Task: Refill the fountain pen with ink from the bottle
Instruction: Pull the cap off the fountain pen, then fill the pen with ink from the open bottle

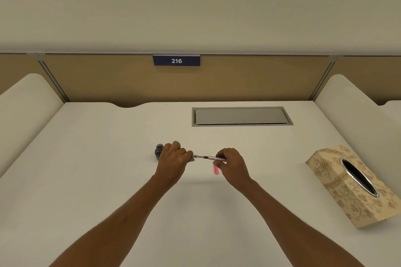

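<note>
A slim pink fountain pen (209,157) is held level above the white desk (108,169), between both hands. My left hand (174,161) pinches its left end, where a thin clear and dark section shows. My right hand (232,163) grips the pink right end. A bright pink piece (216,169), perhaps the pen's cap, sticks out below my right hand's fingers. A small dark ink bottle (159,151) with its mouth uncovered stands on the desk just left of and behind my left hand, partly hidden by it.
A patterned beige tissue box (351,186) lies at the right. A grey metal cable hatch (240,116) is set into the desk at the back. Tan partition panels with a blue "216" sign (176,60) close the rear; white dividers flank both sides.
</note>
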`<act>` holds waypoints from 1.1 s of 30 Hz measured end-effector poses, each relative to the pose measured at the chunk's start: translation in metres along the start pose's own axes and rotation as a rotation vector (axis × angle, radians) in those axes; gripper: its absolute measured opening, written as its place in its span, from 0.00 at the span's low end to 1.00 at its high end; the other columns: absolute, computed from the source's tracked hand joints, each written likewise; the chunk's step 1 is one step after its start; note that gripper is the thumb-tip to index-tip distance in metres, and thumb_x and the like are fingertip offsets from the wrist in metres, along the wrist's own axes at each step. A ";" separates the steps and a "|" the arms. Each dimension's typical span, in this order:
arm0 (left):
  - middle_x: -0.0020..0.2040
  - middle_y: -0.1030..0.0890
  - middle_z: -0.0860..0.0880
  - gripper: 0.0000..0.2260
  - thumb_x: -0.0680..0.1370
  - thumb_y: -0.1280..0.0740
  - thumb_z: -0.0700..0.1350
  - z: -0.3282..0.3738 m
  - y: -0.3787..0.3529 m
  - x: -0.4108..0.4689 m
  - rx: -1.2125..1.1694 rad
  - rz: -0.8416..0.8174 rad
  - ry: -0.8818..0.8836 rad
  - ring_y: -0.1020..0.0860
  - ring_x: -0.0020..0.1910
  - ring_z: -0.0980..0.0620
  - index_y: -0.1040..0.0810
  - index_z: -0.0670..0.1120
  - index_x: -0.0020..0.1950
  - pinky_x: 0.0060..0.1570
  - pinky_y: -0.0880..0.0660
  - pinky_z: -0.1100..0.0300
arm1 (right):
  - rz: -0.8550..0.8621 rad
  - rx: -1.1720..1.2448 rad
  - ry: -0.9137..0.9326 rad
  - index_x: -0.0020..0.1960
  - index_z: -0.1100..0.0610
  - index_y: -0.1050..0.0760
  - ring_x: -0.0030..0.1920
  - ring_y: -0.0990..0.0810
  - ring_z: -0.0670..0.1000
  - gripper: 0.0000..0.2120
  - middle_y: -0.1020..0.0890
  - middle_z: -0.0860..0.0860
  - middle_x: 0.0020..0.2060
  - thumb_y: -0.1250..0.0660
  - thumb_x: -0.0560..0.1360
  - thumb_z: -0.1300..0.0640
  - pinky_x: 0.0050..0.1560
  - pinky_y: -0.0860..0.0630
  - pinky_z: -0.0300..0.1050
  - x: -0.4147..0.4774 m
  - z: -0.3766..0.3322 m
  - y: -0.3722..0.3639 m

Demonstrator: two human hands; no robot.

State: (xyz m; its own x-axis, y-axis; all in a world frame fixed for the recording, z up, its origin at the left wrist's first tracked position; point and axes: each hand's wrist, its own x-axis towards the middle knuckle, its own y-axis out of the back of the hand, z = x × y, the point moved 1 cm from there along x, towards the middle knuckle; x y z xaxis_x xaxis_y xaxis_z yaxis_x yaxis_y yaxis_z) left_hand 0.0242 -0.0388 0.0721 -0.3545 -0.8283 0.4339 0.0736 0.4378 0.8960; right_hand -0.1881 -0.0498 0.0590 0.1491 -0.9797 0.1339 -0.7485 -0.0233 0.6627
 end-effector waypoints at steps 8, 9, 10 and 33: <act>0.26 0.26 0.52 0.07 0.73 0.31 0.48 -0.009 -0.015 -0.014 0.018 -0.055 0.031 0.30 0.36 0.47 0.22 0.48 0.37 0.39 0.32 0.52 | 0.090 -0.019 0.007 0.32 0.42 0.31 0.41 0.29 0.41 0.16 0.26 0.38 0.32 0.30 0.70 0.58 0.40 0.34 0.36 -0.013 0.021 -0.007; 0.26 0.26 0.52 0.07 0.73 0.30 0.48 -0.009 -0.016 -0.016 0.017 -0.060 0.038 0.30 0.35 0.47 0.22 0.48 0.37 0.38 0.31 0.52 | 0.103 -0.023 0.001 0.31 0.40 0.32 0.40 0.29 0.41 0.18 0.26 0.38 0.32 0.30 0.71 0.58 0.40 0.34 0.36 -0.014 0.023 -0.009; 0.26 0.26 0.52 0.07 0.73 0.30 0.48 -0.010 -0.017 -0.017 0.018 -0.065 0.041 0.30 0.35 0.46 0.22 0.47 0.37 0.38 0.31 0.53 | 0.104 -0.033 -0.012 0.31 0.40 0.33 0.40 0.30 0.42 0.18 0.26 0.38 0.32 0.30 0.71 0.57 0.39 0.34 0.36 -0.014 0.027 -0.011; 0.30 0.22 0.53 0.07 0.72 0.28 0.48 -0.001 -0.022 -0.038 0.037 -0.047 0.053 0.27 0.36 0.47 0.22 0.47 0.38 0.39 0.31 0.55 | -0.021 -0.589 0.064 0.33 0.55 0.24 0.31 0.24 0.53 0.13 0.24 0.50 0.26 0.20 0.59 0.52 0.26 0.30 0.43 -0.032 0.048 -0.076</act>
State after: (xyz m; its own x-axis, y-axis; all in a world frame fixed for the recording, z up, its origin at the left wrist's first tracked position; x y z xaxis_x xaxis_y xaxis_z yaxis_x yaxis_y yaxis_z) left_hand 0.0373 -0.0173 0.0359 -0.3073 -0.8652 0.3962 0.0228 0.4096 0.9120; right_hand -0.1672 -0.0259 -0.0309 0.2124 -0.9659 0.1483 -0.2625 0.0898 0.9607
